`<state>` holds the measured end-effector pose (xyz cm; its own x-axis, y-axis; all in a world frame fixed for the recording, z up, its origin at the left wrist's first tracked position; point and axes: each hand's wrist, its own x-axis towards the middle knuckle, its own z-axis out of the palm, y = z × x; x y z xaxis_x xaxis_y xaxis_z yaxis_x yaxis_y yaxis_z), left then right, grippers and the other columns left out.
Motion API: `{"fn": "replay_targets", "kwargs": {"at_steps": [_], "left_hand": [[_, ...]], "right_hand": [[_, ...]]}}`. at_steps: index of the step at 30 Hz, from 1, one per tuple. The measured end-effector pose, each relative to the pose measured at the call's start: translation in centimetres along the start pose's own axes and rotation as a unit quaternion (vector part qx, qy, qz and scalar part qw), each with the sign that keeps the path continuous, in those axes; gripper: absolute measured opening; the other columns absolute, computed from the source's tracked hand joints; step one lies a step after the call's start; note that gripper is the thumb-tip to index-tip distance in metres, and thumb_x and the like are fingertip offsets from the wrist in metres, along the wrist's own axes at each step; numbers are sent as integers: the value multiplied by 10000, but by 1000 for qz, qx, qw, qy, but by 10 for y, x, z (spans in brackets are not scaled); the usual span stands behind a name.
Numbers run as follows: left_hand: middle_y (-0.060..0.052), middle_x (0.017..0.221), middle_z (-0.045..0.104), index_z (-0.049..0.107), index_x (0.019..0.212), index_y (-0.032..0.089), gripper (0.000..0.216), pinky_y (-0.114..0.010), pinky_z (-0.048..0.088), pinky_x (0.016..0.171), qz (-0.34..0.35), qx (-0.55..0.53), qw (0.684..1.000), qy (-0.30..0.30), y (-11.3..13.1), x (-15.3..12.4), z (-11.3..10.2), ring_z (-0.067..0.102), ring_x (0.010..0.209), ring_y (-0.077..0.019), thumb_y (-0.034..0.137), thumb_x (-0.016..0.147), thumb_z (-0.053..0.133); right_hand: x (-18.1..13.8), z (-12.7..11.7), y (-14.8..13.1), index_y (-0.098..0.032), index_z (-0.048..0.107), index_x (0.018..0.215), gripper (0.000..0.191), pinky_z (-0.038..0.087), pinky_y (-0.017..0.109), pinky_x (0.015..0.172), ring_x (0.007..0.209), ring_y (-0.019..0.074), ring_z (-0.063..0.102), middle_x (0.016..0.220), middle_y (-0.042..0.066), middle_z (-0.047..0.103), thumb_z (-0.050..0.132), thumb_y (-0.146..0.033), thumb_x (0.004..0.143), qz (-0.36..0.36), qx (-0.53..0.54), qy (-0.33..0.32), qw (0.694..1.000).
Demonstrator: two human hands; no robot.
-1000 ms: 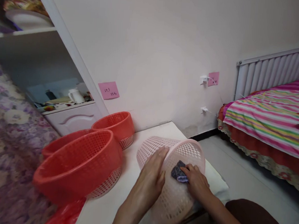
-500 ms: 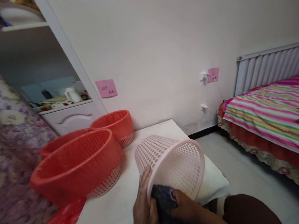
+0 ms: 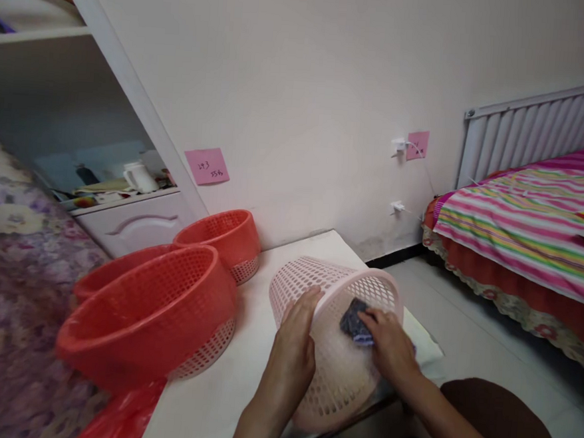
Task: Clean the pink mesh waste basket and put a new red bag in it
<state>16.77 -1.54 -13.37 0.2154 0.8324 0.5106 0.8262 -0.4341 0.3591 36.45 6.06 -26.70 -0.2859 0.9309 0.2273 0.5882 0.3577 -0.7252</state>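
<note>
- Pink basket [image 3: 330, 355]: head view, on its side on the table [image 3: 242, 356], mouth towards us.
- Our left hand [image 3: 293, 352] lies against its rim; whether clamped, we cannot tell.
- Our right hand [image 3: 393, 351], apart, pinches a dark cloth [image 3: 353, 320].

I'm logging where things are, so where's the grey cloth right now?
In the head view, the cloth is right of centre in the lower half, in the right hand, within the mouth of the pink basket.

Bare hands [image 3: 292, 354], bare wrists [image 3: 413, 383], bare forearms [image 3: 452, 422]
</note>
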Motion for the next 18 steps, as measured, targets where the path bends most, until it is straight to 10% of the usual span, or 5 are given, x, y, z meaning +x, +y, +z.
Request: {"fn": "replay_targets", "kwargs": {"at_steps": [4,8,12,18], "left_hand": [[-133,1470,486,409,1397,158,838,-507,300,1189,-5,-7,1000,-6,2,7,2,385,1402,-177,-98,605,316],[-127,1472,485,401,1407,171,841,-512,291,1192,-13,-18,1000,-1,-1,3,2,380,1407,-183,-89,611,323],[-114,1459,500,394,1409,175,850,-516,284,1194,-16,-17,1000,-4,-2,1,0,395,1396,-180,-90,605,318],[-56,1518,425,314,1450,287,677,-475,289,1195,-21,-25,999,2,-5,-13,-5,343,1424,-168,26,832,405]], "right_hand": [[-17,38,-20,-188,652,1162,575,508,412,908,1021,275,627,1068,83,709,563,-46,611,-43,123,-173,976],[-26,49,-42,-212,572,1227,609,533,308,802,918,220,671,956,6,718,626,-189,620,-90,345,-290,888],[-17,36,-35,-276,657,1099,497,479,317,834,941,220,610,1026,28,673,593,-96,641,-124,68,-196,970],[5,5,-2,-227,564,1294,658,435,422,822,1109,326,464,1231,152,547,363,40,727,-20,-108,-42,993]]}}
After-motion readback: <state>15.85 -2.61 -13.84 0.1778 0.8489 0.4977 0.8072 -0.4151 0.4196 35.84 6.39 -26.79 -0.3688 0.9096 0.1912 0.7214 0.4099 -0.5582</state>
